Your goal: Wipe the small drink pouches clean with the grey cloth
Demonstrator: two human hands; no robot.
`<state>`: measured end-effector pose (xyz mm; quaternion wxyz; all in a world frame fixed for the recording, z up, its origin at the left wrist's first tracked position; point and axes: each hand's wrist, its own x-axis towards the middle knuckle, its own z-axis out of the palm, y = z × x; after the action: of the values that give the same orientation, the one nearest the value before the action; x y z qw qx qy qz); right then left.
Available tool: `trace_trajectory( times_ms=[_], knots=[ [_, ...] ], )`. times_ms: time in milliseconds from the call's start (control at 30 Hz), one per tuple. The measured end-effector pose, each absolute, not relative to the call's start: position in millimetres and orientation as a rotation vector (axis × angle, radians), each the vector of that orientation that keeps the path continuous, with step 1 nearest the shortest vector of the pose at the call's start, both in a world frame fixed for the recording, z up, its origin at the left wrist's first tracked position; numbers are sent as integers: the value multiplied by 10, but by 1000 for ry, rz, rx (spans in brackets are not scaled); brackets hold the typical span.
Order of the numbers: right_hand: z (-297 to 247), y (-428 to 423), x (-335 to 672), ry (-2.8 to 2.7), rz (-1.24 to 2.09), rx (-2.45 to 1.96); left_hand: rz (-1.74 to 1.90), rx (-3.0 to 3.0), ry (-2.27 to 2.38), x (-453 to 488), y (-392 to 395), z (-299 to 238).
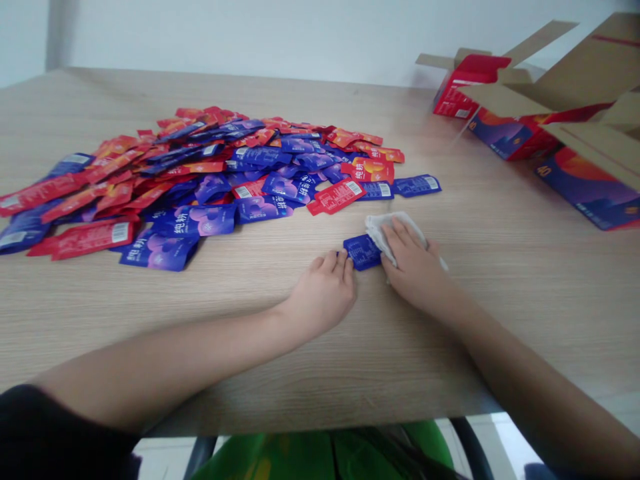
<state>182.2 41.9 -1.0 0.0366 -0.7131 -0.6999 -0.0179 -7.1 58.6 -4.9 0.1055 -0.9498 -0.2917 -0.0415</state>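
- My left hand (327,290) has its fingers pressed together, holding the left end of a blue pouch (362,253); its thumb is hidden from me.
- My right hand (413,267) holds a white cloth (376,235), fingers laid over it, against the pouch's right end.
- Key relation: the pouch lies between both hands, long axis running roughly left to right, from left fingertips to cloth. Neither hand is clearly nearer; I read both as at it.
- From the left hand, the pouch lies just right of the fingertips; from the right hand, to the left, its right end covered.
- Pouch is flat on the tabletop (500,300), near side of the mixed pile of pouches (267,160), apart from it.
- Open boxes (585,187) stand well apart, far right.
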Motion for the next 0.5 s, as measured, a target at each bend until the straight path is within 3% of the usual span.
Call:
trace_trajectory(
  times_ms=[100,333,500],
  knots=[
    [-33,440,1841,-2090,-95,-2241,-120,-2794,-861,-67,585,-58],
    [-30,278,1501,-2424,-29,-1831,-111,-2864,-864,-76,592,-6],
    [-21,395,1766,-2225,-42,-2036,-123,-2799,-861,-80,584,-27]
  ],
)
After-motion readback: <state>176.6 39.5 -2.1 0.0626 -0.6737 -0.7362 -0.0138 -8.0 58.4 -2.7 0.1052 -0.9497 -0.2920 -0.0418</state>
